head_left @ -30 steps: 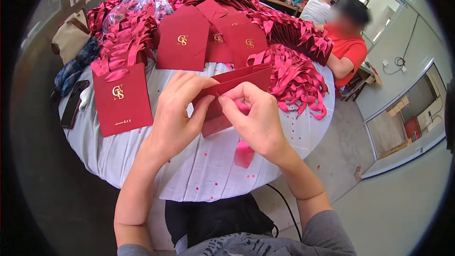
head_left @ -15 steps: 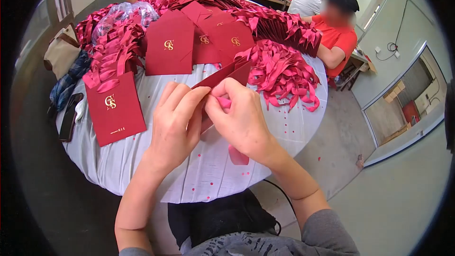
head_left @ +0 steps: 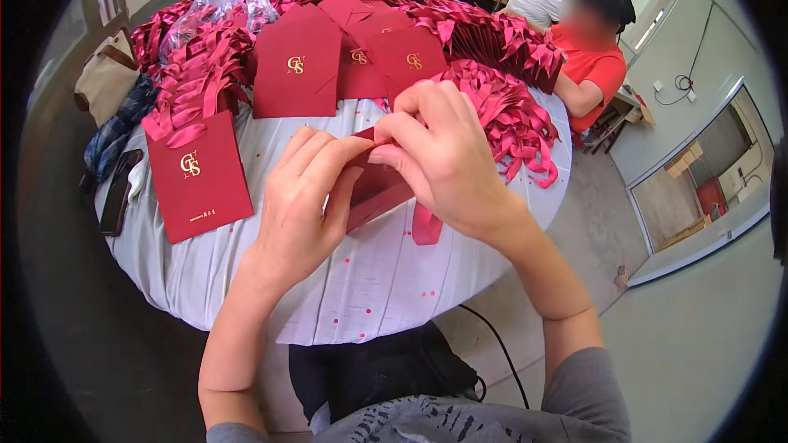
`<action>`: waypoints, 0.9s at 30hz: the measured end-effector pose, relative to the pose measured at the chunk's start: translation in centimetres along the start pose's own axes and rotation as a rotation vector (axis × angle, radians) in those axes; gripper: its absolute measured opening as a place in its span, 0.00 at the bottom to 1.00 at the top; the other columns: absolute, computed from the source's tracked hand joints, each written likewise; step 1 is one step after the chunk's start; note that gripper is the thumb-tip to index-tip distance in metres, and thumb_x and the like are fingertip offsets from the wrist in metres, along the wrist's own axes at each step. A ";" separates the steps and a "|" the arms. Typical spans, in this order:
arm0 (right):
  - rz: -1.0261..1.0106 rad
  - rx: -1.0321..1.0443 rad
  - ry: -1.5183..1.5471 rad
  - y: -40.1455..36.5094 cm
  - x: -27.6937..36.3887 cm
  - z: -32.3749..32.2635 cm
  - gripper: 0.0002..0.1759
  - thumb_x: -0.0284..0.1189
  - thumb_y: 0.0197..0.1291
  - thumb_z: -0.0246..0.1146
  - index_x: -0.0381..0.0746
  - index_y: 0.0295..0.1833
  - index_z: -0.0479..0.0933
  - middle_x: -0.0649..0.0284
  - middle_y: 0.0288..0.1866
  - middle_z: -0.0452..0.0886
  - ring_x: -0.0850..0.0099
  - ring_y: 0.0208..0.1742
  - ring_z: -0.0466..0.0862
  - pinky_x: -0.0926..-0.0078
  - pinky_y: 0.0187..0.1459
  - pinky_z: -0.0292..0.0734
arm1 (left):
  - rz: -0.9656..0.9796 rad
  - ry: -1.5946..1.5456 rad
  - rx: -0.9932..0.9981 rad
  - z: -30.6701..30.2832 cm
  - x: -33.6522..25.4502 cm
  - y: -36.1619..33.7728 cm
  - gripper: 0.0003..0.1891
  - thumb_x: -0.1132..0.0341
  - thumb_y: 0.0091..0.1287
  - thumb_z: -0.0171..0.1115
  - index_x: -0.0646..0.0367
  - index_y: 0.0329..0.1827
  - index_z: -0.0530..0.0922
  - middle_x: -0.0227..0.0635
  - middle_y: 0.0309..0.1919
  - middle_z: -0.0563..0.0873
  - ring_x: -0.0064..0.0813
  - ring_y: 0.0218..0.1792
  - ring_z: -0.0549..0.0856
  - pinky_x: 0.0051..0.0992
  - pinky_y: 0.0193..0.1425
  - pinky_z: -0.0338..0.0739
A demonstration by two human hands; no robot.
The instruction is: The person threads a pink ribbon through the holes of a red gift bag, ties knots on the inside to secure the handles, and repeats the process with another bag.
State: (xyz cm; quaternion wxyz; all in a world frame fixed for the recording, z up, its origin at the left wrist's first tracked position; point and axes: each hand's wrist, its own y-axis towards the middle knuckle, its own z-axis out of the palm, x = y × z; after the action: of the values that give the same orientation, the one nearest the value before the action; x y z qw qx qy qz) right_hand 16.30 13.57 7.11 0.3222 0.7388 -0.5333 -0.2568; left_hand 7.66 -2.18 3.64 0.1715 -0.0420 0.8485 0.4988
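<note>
Near the middle of the view a dark red paper bag (head_left: 379, 189) is held over the white-covered table. My left hand (head_left: 305, 205) pinches its upper edge between thumb and fingers. My right hand (head_left: 447, 160) is closed at the same edge, thumb against fingers; whatever it grips is too hidden to make out. A pink ribbon (head_left: 426, 226) hangs below my right hand. To the left, a red bag with gold lettering (head_left: 199, 189) lies flat, pink ribbons at its top.
Behind are more red bags (head_left: 297, 66), a heap of pink ribbons (head_left: 513, 119) and clear plastic (head_left: 217, 16). A phone (head_left: 121, 193) and beige bag (head_left: 108, 82) lie left. One person (head_left: 593, 74) sits right; others sit farther back.
My right hand has moved up and to the right, its wrist raised. The held bag now sits lower and mostly behind my hands. The hanging ribbon has shifted up and slightly right.
</note>
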 end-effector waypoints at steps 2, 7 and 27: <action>-0.041 0.034 0.004 0.0 -0.2 -0.3 0.12 0.28 0.47 0.70 0.37 0.37 0.76 0.60 0.38 0.70 0.63 0.39 0.71 0.67 0.41 0.67 | -0.011 0.024 0.018 -0.1 -0.2 -0.1 0.13 0.84 0.54 0.60 0.65 0.43 0.77 0.40 0.30 0.79 0.39 0.33 0.77 0.34 0.37 0.72; -0.066 0.158 0.091 0.0 -0.6 -0.5 0.10 0.28 0.49 0.68 0.37 0.36 0.76 0.61 0.35 0.71 0.63 0.38 0.71 0.67 0.40 0.65 | -0.014 0.032 -0.064 0.8 -0.4 -0.3 0.14 0.84 0.53 0.60 0.64 0.43 0.75 0.39 0.34 0.81 0.38 0.34 0.79 0.33 0.41 0.71; 0.354 0.858 0.563 5.8 -3.2 -2.0 0.13 0.33 0.56 0.65 0.32 0.37 0.83 0.64 0.24 0.81 0.78 0.26 0.76 0.76 0.31 0.72 | 0.018 0.203 -0.075 0.5 -0.7 -0.5 0.16 0.81 0.50 0.68 0.61 0.42 0.77 0.36 0.34 0.82 0.37 0.43 0.76 0.33 0.48 0.67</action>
State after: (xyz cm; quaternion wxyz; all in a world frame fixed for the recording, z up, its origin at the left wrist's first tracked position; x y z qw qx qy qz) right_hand 13.20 15.72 12.93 0.1604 0.7432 -0.5995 0.2501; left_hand 8.57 -2.05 3.19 0.0786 -0.0911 0.8426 0.5249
